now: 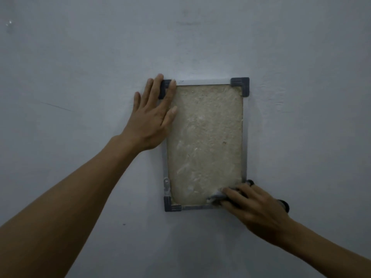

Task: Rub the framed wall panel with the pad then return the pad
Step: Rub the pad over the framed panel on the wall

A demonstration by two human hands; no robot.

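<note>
Panel (204,145): we saw it framed, upright on the wall (80,77).
Left hand (152,115): fingers straight, flat over the frame's top-left corner.
Right hand (255,207): fingers pressed the pad (217,197) onto the panel's bottom-right corner.

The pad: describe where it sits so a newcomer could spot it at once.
Start at the framed panel on the grey wall and drop to its bottom right corner. There the right hand presses the pad, a small greyish-white wad peeking out from under the fingers.
</note>
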